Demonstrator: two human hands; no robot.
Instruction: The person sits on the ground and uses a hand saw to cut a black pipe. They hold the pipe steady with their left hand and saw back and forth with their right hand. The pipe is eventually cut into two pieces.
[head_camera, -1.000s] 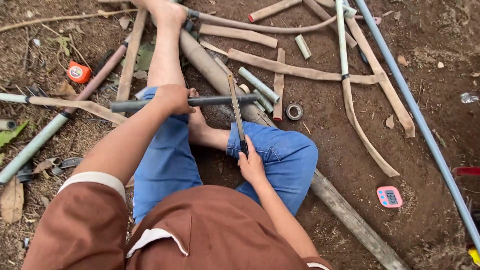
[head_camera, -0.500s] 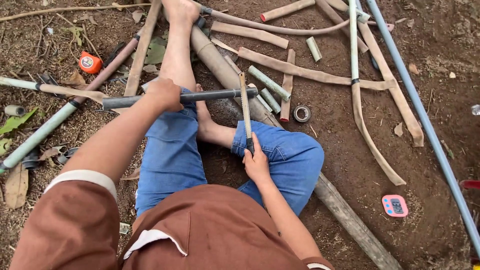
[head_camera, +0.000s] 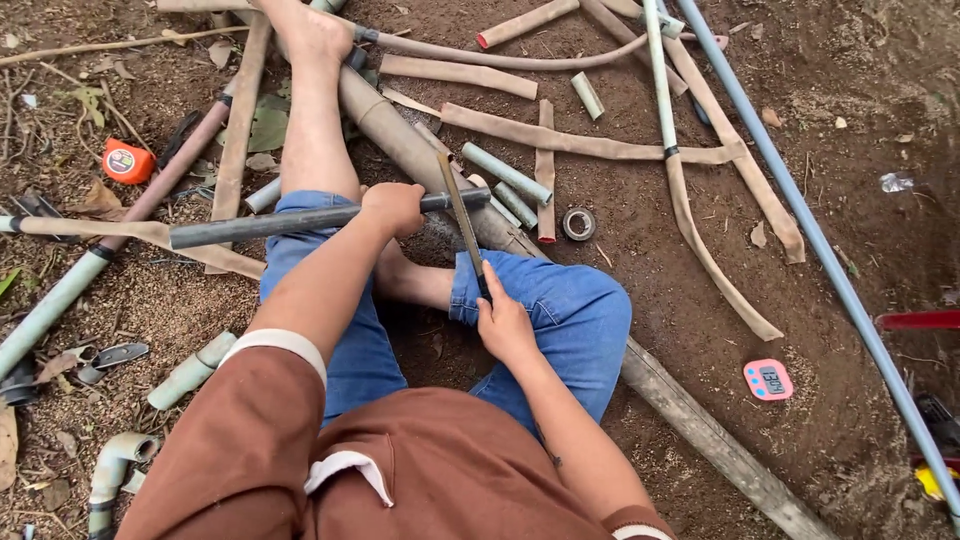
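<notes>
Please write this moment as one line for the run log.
left hand: grips grey pipe | right hand: holds saw blade across pipe | seated on soil, pipe pieces around

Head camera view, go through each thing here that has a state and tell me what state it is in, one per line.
Left hand: closed around the dark pipe.
Right hand: gripping the saw handle.
Dark pipe: lying level across the left leg, held.
Saw blade: resting across the pipe near its right end.
Orange tape measure: lying on the soil, tape not out.
Pink timer: flat on the soil, face up.
Tape roll: lying flat.
</notes>
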